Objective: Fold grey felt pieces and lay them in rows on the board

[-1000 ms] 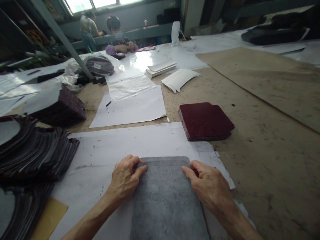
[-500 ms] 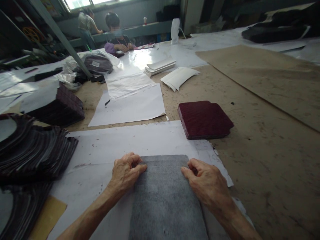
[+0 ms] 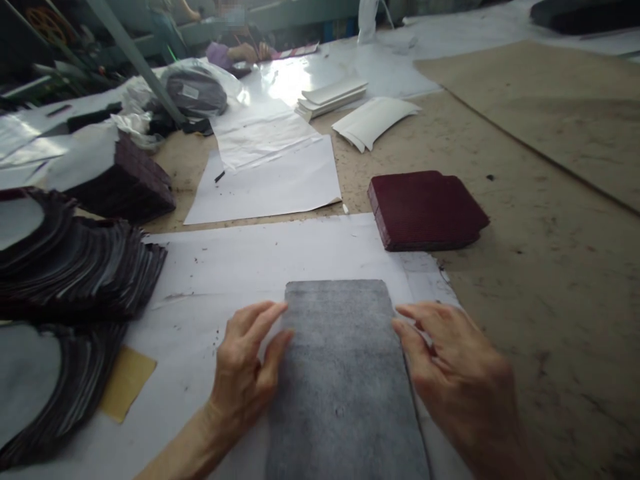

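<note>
A grey felt-like rectangular piece [image 3: 343, 373] lies flat on a large white paper sheet [image 3: 240, 267] in front of me. My left hand [image 3: 247, 367] rests with fingers spread on the paper, its thumb touching the piece's left edge. At the piece's right edge sits my right hand [image 3: 457, 377], fingers apart and extended, fingertips against the edge. Neither hand grips anything. A dark red stack of cut pieces [image 3: 425, 210] lies beyond, to the right.
Fanned stacks of dark cut pieces [image 3: 65, 267] fill the left side, with another dark stack [image 3: 125, 183] behind. White sheets [image 3: 273, 177] and folded white card [image 3: 373, 120] lie farther back. A seated person's hands [image 3: 245, 52] work at the far end. Brown board [image 3: 550, 113] at right.
Both hands have uncurled from the piece's far corners and slid back along its sides, fingers now flat and spread. The camera has tilted down.
</note>
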Demonstrator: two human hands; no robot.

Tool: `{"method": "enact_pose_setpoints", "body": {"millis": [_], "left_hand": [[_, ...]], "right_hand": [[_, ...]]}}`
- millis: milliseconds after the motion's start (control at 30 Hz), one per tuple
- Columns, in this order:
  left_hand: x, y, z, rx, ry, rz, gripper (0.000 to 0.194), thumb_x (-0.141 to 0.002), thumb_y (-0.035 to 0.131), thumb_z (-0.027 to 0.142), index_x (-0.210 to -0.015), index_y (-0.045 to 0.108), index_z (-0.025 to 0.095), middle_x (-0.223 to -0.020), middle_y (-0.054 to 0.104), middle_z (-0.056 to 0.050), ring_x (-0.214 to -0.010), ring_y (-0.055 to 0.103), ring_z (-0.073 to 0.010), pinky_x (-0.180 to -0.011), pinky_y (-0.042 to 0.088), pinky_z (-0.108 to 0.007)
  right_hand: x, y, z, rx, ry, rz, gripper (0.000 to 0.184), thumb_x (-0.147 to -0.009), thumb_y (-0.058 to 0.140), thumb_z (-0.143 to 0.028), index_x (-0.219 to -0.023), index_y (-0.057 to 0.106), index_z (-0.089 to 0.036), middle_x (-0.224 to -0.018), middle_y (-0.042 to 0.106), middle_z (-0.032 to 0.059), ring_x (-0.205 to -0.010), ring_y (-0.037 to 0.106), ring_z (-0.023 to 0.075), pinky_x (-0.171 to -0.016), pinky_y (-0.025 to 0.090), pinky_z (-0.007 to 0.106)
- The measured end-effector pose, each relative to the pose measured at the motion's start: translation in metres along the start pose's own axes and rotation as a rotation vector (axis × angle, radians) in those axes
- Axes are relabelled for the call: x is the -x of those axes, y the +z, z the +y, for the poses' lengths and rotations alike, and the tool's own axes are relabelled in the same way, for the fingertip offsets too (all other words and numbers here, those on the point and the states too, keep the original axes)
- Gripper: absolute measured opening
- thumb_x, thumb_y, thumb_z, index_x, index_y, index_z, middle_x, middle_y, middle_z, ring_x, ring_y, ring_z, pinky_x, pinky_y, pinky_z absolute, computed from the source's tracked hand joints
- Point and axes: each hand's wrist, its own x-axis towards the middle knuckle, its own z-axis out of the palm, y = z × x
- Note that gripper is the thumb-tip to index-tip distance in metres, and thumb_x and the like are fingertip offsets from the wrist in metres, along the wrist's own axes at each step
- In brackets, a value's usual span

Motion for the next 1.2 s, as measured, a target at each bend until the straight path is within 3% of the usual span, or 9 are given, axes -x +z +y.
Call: {"method": "enact_pose_setpoints", "body": {"millis": [100, 200, 433, 567, 667, 767, 967, 1100, 1200], "left_hand": [[0.029, -0.003, 0.01, -0.045, 0.245, -0.11, 0.039, -0.079, 0.051, 0.008, -0.117, 0.05, 0.017, -0.111, 0.054, -0.008, -0.103, 0.048, -0.0199, -0.089, 0.039, -0.034], [0.043, -0.001, 0.015, -0.104, 0.316, -0.2, 0.046, -0.078, 0.052, 0.008, -0.124, 0.043, 0.011, -0.121, 0.048, -0.012, -0.113, 0.041, -0.0252, -0.095, 0.034, -0.04], [0.027, -0.002, 0.017, -0.138, 0.153, -0.343, 0.049, -0.071, 0.058, 0.019, -0.117, 0.041, 0.016, -0.104, 0.049, -0.01, -0.095, 0.044, -0.0256, -0.082, 0.037, -0.044], [0.016, -0.005, 0.017, -0.123, 0.099, -0.342, 0.054, -0.069, 0.061, 0.025, -0.117, 0.038, 0.018, -0.112, 0.045, -0.011, -0.102, 0.041, -0.0278, -0.085, 0.035, -0.046], [0.014, -0.004, 0.014, -0.102, 0.086, -0.342, 0.046, -0.073, 0.058, 0.023, -0.115, 0.04, 0.022, -0.113, 0.047, -0.008, -0.104, 0.041, -0.0261, -0.086, 0.034, -0.044], [0.011, -0.003, 0.012, -0.099, 0.058, -0.35, 0.035, -0.074, 0.056, 0.018, -0.107, 0.043, 0.023, -0.102, 0.052, -0.005, -0.097, 0.045, -0.0233, -0.081, 0.034, -0.041], [0.001, -0.004, 0.013, -0.108, -0.042, -0.412, 0.022, -0.069, 0.062, 0.026, -0.085, 0.049, 0.02, -0.078, 0.051, -0.001, -0.077, 0.047, -0.0207, -0.072, 0.034, -0.039], [0.003, -0.007, 0.01, -0.155, -0.224, -0.434, 0.026, -0.066, 0.065, 0.038, -0.068, 0.047, 0.02, -0.072, 0.05, 0.0, -0.073, 0.046, -0.0204, -0.07, 0.033, -0.037], [0.008, -0.009, 0.006, -0.147, -0.283, -0.427, 0.028, -0.073, 0.058, 0.042, -0.062, 0.044, 0.019, -0.066, 0.048, 0.001, -0.068, 0.046, -0.0184, -0.068, 0.033, -0.035]], "right_hand": [[0.021, -0.012, -0.011, -0.05, -0.148, -0.066, 0.013, -0.084, 0.051, -0.02, -0.087, 0.062, -0.015, -0.08, 0.061, 0.0049, -0.078, 0.055, 0.0162, -0.076, 0.042, 0.028], [0.033, -0.014, -0.017, -0.025, -0.215, -0.11, 0.016, -0.083, 0.051, -0.018, -0.094, 0.061, -0.011, -0.088, 0.061, 0.0078, -0.083, 0.053, 0.0184, -0.077, 0.042, 0.03], [0.027, -0.006, -0.01, 0.015, -0.131, -0.257, 0.014, -0.075, 0.052, -0.017, -0.088, 0.055, -0.016, -0.077, 0.056, 0.0055, -0.074, 0.05, 0.0211, -0.063, 0.046, 0.035], [0.021, -0.006, -0.007, 0.033, -0.115, -0.257, 0.033, -0.064, 0.062, -0.015, -0.095, 0.053, -0.016, -0.084, 0.055, 0.0066, -0.08, 0.051, 0.0225, -0.067, 0.048, 0.037], [0.018, -0.005, -0.005, 0.023, -0.148, -0.237, 0.043, -0.06, 0.068, -0.017, -0.1, 0.052, -0.015, -0.094, 0.055, 0.0085, -0.088, 0.051, 0.0231, -0.074, 0.048, 0.037], [0.014, -0.005, -0.003, 0.007, -0.133, -0.274, 0.042, -0.056, 0.072, -0.016, -0.094, 0.053, -0.017, -0.088, 0.057, 0.0057, -0.082, 0.055, 0.0213, -0.07, 0.049, 0.035], [0.005, -0.005, -0.006, 0.036, 0.035, -0.343, 0.027, -0.05, 0.071, -0.019, -0.069, 0.053, -0.022, -0.064, 0.057, -0.0024, -0.058, 0.058, 0.0174, -0.047, 0.046, 0.028], [0.008, -0.008, -0.007, 0.072, 0.194, -0.334, 0.019, -0.054, 0.067, -0.035, -0.061, 0.055, -0.023, -0.056, 0.057, -0.0036, -0.048, 0.056, 0.0167, -0.04, 0.042, 0.027], [0.011, -0.01, -0.007, 0.052, 0.298, -0.355, 0.024, -0.061, 0.057, -0.046, -0.054, 0.054, -0.023, -0.05, 0.054, -0.0029, -0.043, 0.054, 0.0159, -0.039, 0.039, 0.027]]}}
